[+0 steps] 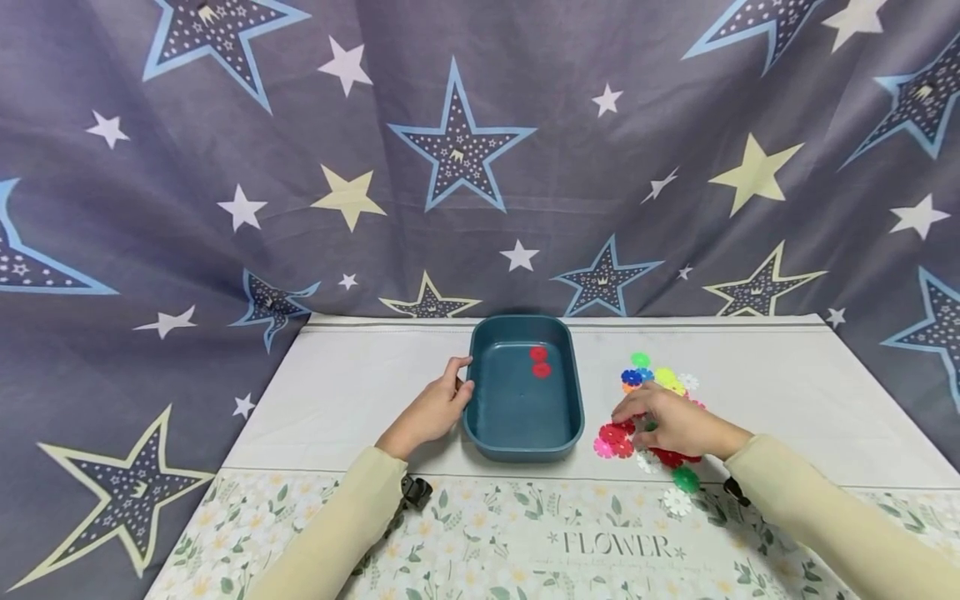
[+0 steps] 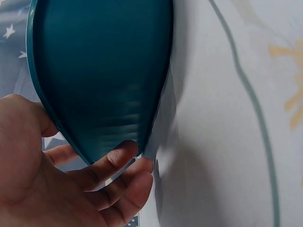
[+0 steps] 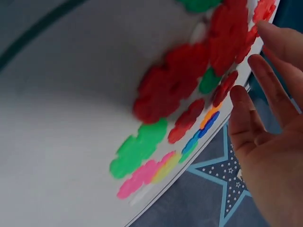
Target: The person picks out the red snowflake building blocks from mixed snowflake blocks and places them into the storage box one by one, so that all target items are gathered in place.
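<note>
A dark teal plastic bin (image 1: pixel 517 421) stands on the table with two red flower-shaped discs (image 1: pixel 542 370) lying inside, toward its back right. My left hand (image 1: pixel 431 408) grips the bin's left rim; in the left wrist view its fingers (image 2: pixel 128 151) lie against the bin's outer wall. To the right of the bin is a loose pile of flower-shaped plastic discs in several colours. My right hand (image 1: pixel 682 421) is over this pile, fingers loosely bent, fingertips close to the red discs (image 1: pixel 613 434). In the right wrist view nothing shows between its spread fingers (image 3: pixel 272 90).
Green (image 1: pixel 686 478) and white discs (image 1: pixel 677 501) lie at the pile's near side; blue (image 1: pixel 632 377) and yellow discs (image 1: pixel 665 377) lie at its far side. A flower-printed cloth (image 1: pixel 465 533) covers the front of the table. A star-patterned curtain (image 1: pixel 420 242) hangs directly behind.
</note>
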Available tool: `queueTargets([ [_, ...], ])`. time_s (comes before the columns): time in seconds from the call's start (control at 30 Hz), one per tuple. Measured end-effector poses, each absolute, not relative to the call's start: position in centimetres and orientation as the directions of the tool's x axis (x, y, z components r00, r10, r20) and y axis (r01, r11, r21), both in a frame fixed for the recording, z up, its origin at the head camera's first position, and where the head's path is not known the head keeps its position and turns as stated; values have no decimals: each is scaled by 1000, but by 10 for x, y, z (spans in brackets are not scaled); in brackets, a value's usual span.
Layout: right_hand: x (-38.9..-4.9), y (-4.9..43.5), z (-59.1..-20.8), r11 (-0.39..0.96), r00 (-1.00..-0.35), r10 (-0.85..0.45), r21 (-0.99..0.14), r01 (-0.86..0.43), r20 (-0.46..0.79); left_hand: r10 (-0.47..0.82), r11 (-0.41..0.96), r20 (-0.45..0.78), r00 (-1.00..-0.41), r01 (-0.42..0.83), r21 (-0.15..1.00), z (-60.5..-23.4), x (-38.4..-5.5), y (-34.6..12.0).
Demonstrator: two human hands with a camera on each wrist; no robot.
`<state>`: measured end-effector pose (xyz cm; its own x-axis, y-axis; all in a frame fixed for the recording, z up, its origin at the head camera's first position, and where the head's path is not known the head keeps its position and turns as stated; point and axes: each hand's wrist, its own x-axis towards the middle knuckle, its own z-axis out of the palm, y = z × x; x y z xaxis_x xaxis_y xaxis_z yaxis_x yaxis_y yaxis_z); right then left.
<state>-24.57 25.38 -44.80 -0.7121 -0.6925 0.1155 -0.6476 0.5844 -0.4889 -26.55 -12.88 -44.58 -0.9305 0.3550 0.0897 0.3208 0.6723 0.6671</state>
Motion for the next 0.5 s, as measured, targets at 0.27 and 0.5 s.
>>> queueTargets([
  [0.27, -242, 237, -454, 528, -662, -727, -468, -709, 181, 356, 674, 80, -931, 315, 668, -444, -264, -129],
  [0.5, -242, 231, -454, 582, -710, -683, -459, -671, 172, 361, 676, 80, -929, 319, 664, -445, -264, -129],
])
